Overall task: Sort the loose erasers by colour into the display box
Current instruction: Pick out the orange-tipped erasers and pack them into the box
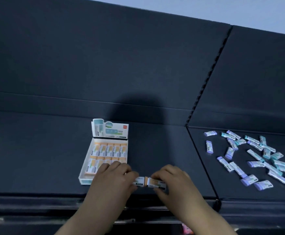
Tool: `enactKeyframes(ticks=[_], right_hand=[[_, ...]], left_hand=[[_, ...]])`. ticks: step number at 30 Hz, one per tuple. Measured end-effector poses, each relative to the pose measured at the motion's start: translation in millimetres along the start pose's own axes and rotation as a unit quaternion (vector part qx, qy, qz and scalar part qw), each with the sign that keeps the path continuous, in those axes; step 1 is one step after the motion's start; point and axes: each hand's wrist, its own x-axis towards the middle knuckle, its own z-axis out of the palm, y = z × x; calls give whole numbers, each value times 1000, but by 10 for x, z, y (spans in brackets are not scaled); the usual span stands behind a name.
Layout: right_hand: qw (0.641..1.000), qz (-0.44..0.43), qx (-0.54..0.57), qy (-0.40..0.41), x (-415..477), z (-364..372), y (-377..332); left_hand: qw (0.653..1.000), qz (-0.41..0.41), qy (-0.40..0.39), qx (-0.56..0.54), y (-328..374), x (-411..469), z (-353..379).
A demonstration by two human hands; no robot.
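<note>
As the left hand (114, 181) and right hand (171, 182) pinch orange erasers (155, 182) beside the display box (85, 167), slotting them in seems next.

Orange erasers (146, 181) pinched between left hand (114, 178) and right hand (171, 181), just right of box (85, 181). Purple and teal erasers (257, 160) scattered on right shelf (226, 187).

This is looking like a shop aisle: a dark metal shelf (155, 150) is backing onto flat panels (104, 56), and a slotted upright (206, 82) is dividing two bays. A printed display box (85, 181) of wrapped erasers (110, 148) is standing on it, with more packaged loose erasers (230, 152) lying scattered in the neighbouring bay.
</note>
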Motion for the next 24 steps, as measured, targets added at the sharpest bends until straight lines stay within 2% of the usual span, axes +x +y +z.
enactKeyframes(ticks=[7,12,19,24], right_hand=[[999,38,14,26,441,228,-583],[996,75,24,46,654,369,-835],[996,84,7,-20,750,420,-888],[995,64,-43,-59,813,338,-832]], left_hand=[[999,-10,-1,-51,-848,-132,-198],[994,-52,-48,-79,-1350,-195,-278],[987,-18,-102,-124,-1338,-69,-268],[984,-7,-160,-80,-1202,33,-177]])
